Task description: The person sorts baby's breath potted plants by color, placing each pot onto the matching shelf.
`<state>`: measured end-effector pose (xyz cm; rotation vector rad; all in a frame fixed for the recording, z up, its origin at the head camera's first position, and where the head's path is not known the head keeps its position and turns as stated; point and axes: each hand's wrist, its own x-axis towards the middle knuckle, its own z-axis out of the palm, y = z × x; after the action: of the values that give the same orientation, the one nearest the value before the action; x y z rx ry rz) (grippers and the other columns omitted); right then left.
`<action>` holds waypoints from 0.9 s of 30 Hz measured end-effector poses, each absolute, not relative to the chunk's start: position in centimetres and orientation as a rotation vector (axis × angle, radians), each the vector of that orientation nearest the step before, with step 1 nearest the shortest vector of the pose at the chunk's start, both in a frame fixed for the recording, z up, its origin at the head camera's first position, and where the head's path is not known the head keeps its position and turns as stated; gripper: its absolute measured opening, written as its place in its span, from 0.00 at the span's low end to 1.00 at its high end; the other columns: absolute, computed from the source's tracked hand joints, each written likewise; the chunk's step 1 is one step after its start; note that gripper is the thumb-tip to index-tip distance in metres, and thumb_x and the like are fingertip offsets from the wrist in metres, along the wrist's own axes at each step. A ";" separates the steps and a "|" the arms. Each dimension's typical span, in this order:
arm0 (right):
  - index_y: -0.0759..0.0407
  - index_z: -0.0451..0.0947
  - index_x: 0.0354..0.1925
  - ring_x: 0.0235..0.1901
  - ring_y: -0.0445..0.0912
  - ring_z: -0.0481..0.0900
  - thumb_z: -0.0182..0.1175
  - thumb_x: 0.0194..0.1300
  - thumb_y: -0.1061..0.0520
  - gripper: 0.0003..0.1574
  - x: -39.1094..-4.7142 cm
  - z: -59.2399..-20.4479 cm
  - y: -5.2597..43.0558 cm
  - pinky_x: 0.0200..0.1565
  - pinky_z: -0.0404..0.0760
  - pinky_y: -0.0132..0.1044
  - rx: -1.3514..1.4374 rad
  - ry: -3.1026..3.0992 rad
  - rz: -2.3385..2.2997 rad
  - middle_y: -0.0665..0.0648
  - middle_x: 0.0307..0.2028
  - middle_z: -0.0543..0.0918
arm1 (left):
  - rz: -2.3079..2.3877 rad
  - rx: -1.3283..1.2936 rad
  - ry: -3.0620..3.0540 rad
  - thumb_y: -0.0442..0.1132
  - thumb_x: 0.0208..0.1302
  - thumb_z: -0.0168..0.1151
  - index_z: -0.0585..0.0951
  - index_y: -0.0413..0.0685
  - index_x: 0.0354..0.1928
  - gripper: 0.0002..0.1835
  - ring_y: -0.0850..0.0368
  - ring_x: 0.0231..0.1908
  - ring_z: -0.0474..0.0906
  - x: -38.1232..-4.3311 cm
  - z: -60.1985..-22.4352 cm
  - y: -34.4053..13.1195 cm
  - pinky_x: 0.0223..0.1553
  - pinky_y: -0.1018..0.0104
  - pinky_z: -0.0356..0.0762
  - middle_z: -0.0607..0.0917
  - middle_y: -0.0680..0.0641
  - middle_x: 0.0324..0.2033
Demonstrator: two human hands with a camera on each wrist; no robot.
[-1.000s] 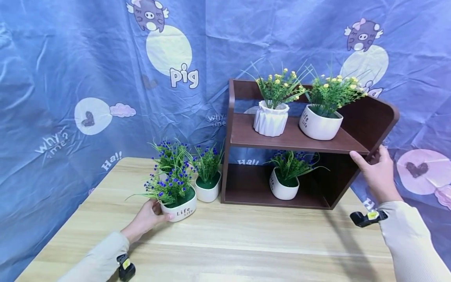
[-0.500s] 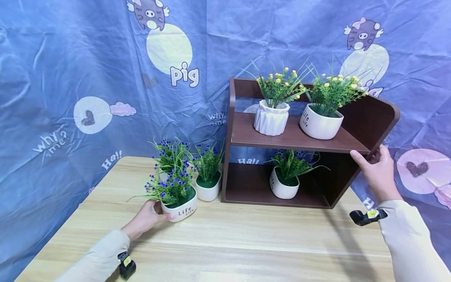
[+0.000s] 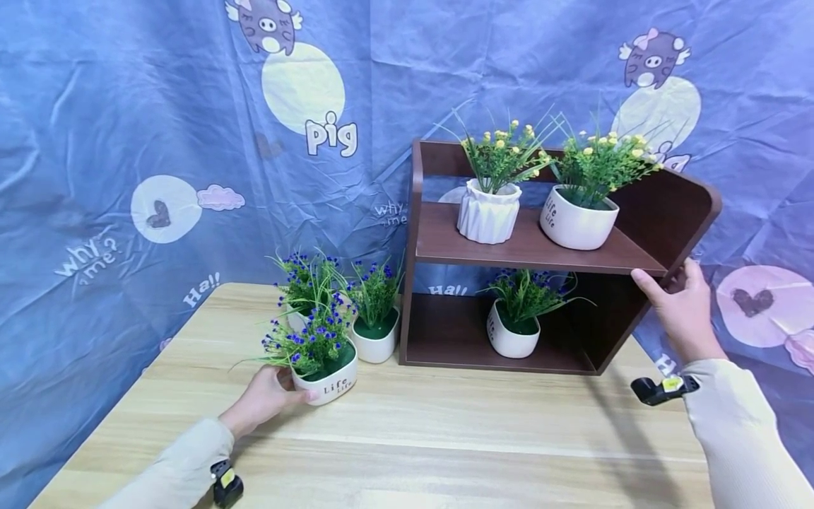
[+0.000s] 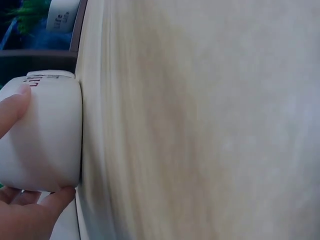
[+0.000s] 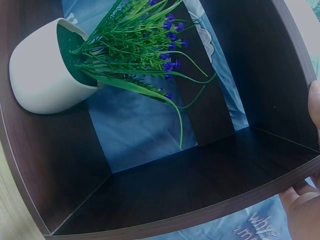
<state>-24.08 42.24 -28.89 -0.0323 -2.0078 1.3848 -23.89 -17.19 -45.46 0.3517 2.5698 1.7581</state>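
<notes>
My left hand point(image 3: 267, 397) grips a potted plant with blue-purple flowers by its white "Life" pot point(image 3: 335, 383), at the table's left. In the left wrist view, the thumb presses the lettered face of the pot point(image 4: 42, 132) and fingers touch the opposite side. My right hand point(image 3: 685, 314) holds the right side of a dark brown two-tier shelf point(image 3: 445, 246), thumb at the front edge, other fingers partly hidden behind the panel. On its lower tier stands a blue-flowered plant in a white pot point(image 3: 514, 338); the right wrist view shows this pot point(image 5: 42, 67) close up.
Two yellow-flowered plants, one in a pleated white pot point(image 3: 488, 215) and one in a smooth white pot point(image 3: 577, 219), stand on the upper tier. Left of the shelf are a blue-flowered plant point(image 3: 375, 311) and another point(image 3: 305, 279) behind the held one. A blue printed curtain point(image 3: 191, 127) hangs behind the wooden table point(image 3: 445, 438).
The plant in my left hand has shifted very slightly to the right and toward the front. My right hand keeps its hold on the shelf.
</notes>
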 end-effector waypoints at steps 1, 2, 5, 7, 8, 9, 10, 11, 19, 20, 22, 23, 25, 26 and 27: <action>0.54 0.63 0.56 0.41 0.33 0.71 0.61 0.54 0.63 0.32 -24.1 -28.9 42.2 0.37 0.69 0.14 -0.025 -1.998 1.399 0.44 0.42 0.73 | 1.764 0.365 2.568 0.39 0.32 0.75 0.63 0.44 0.60 0.47 0.44 0.52 0.70 -23.8 -45.5 -17.1 0.49 0.65 0.72 0.72 0.39 0.54; 0.54 0.63 0.56 0.42 0.33 0.71 0.61 0.54 0.63 0.32 -24.1 -28.8 42.2 0.37 0.69 0.14 -0.015 -1.983 1.419 0.44 0.42 0.73 | 1.768 0.378 2.562 0.39 0.32 0.75 0.63 0.46 0.59 0.47 0.45 0.52 0.71 -23.6 -45.5 -16.9 0.48 0.66 0.73 0.72 0.40 0.54; 0.54 0.63 0.57 0.42 0.34 0.71 0.61 0.53 0.64 0.33 -24.0 -28.8 42.2 0.37 0.69 0.14 0.000 -1.966 1.450 0.45 0.43 0.73 | 1.787 0.399 2.527 0.40 0.30 0.76 0.64 0.48 0.59 0.47 0.47 0.53 0.70 -23.2 -45.5 -16.1 0.49 0.68 0.72 0.71 0.44 0.55; 0.54 0.63 0.57 0.42 0.34 0.71 0.61 0.53 0.64 0.33 -24.0 -28.8 42.2 0.37 0.69 0.14 -0.001 -1.964 1.456 0.45 0.43 0.73 | 1.802 0.400 2.499 0.39 0.30 0.76 0.64 0.48 0.59 0.47 0.47 0.54 0.69 -22.9 -45.4 -15.4 0.50 0.67 0.71 0.71 0.44 0.55; 0.54 0.62 0.57 0.42 0.34 0.71 0.61 0.54 0.63 0.33 -23.9 -28.8 42.1 0.37 0.69 0.14 -0.005 -1.970 1.451 0.45 0.43 0.73 | 1.810 0.393 2.483 0.39 0.29 0.76 0.64 0.49 0.59 0.47 0.47 0.55 0.68 -22.7 -45.4 -15.1 0.51 0.67 0.70 0.71 0.45 0.55; 0.54 0.62 0.57 0.42 0.34 0.71 0.61 0.54 0.63 0.33 -23.9 -28.8 42.1 0.37 0.69 0.14 -0.009 -1.976 1.444 0.44 0.43 0.73 | 1.824 0.386 2.462 0.39 0.29 0.77 0.64 0.49 0.59 0.47 0.47 0.56 0.67 -22.5 -45.3 -14.6 0.52 0.66 0.69 0.71 0.45 0.56; 0.54 0.62 0.57 0.42 0.34 0.71 0.61 0.54 0.63 0.33 -23.9 -28.9 42.1 0.37 0.69 0.14 -0.014 -1.982 1.438 0.44 0.43 0.73 | 1.838 0.388 2.439 0.38 0.30 0.76 0.64 0.48 0.59 0.47 0.47 0.56 0.67 -22.3 -45.2 -14.2 0.52 0.65 0.68 0.71 0.45 0.56; 0.54 0.62 0.57 0.42 0.34 0.71 0.61 0.54 0.63 0.33 -23.8 -28.9 42.1 0.37 0.69 0.14 -0.015 -1.986 1.435 0.44 0.43 0.73 | 1.849 0.394 2.422 0.37 0.30 0.76 0.65 0.47 0.58 0.47 0.47 0.56 0.67 -22.2 -45.2 -13.8 0.53 0.64 0.68 0.71 0.44 0.56; 0.53 0.62 0.57 0.43 0.34 0.70 0.61 0.54 0.62 0.32 -24.0 -28.8 42.3 0.37 0.68 0.14 -0.045 -2.025 1.365 0.43 0.43 0.72 | 1.902 0.539 2.308 0.36 0.34 0.75 0.65 0.42 0.58 0.43 0.44 0.56 0.66 -22.0 -44.6 -9.4 0.54 0.60 0.66 0.72 0.40 0.55; 0.53 0.62 0.57 0.43 0.34 0.70 0.61 0.55 0.61 0.32 -24.1 -28.8 42.2 0.38 0.68 0.14 -0.048 -2.032 1.355 0.43 0.43 0.72 | 1.905 0.566 2.297 0.34 0.34 0.74 0.65 0.41 0.58 0.43 0.44 0.56 0.66 -21.9 -44.2 -8.9 0.54 0.59 0.66 0.72 0.40 0.55; 0.53 0.62 0.58 0.44 0.34 0.70 0.61 0.55 0.61 0.33 -24.1 -28.8 42.2 0.38 0.68 0.14 -0.053 -2.034 1.351 0.44 0.44 0.72 | 1.893 0.611 2.285 0.33 0.36 0.73 0.66 0.39 0.58 0.42 0.43 0.56 0.67 -21.6 -43.3 -7.9 0.54 0.58 0.66 0.72 0.39 0.54; 0.52 0.62 0.58 0.44 0.34 0.70 0.61 0.55 0.61 0.33 -24.2 -28.8 42.2 0.38 0.68 0.14 -0.058 -2.038 1.345 0.44 0.44 0.72 | 1.881 0.628 2.291 0.32 0.36 0.73 0.66 0.38 0.57 0.41 0.43 0.55 0.67 -21.4 -42.8 -7.4 0.54 0.57 0.66 0.73 0.39 0.54; 0.51 0.62 0.58 0.44 0.34 0.69 0.61 0.55 0.60 0.33 -24.2 -28.8 42.2 0.38 0.67 0.14 -0.069 -2.051 1.324 0.43 0.44 0.72 | 1.846 0.672 2.314 0.32 0.37 0.72 0.67 0.38 0.56 0.39 0.44 0.54 0.69 -21.2 -42.1 -6.6 0.54 0.56 0.66 0.74 0.40 0.53; 0.51 0.62 0.58 0.44 0.34 0.69 0.61 0.55 0.60 0.33 -24.2 -28.8 42.2 0.38 0.67 0.14 -0.075 -2.056 1.315 0.43 0.44 0.72 | 1.831 0.689 2.325 0.32 0.38 0.72 0.67 0.38 0.56 0.38 0.45 0.54 0.69 -21.2 -42.0 -6.2 0.54 0.56 0.67 0.74 0.40 0.52; 0.51 0.62 0.58 0.44 0.34 0.69 0.61 0.55 0.60 0.33 -24.2 -28.8 42.2 0.38 0.67 0.14 -0.083 -2.061 1.306 0.42 0.44 0.72 | 1.825 0.698 2.330 0.32 0.38 0.72 0.68 0.38 0.56 0.38 0.46 0.53 0.70 -21.3 -42.1 -5.8 0.54 0.57 0.67 0.75 0.41 0.52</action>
<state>-24.20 42.25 -28.85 -0.0835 -2.0607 1.3058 -21.28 -5.82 -42.06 0.6979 2.3305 1.8251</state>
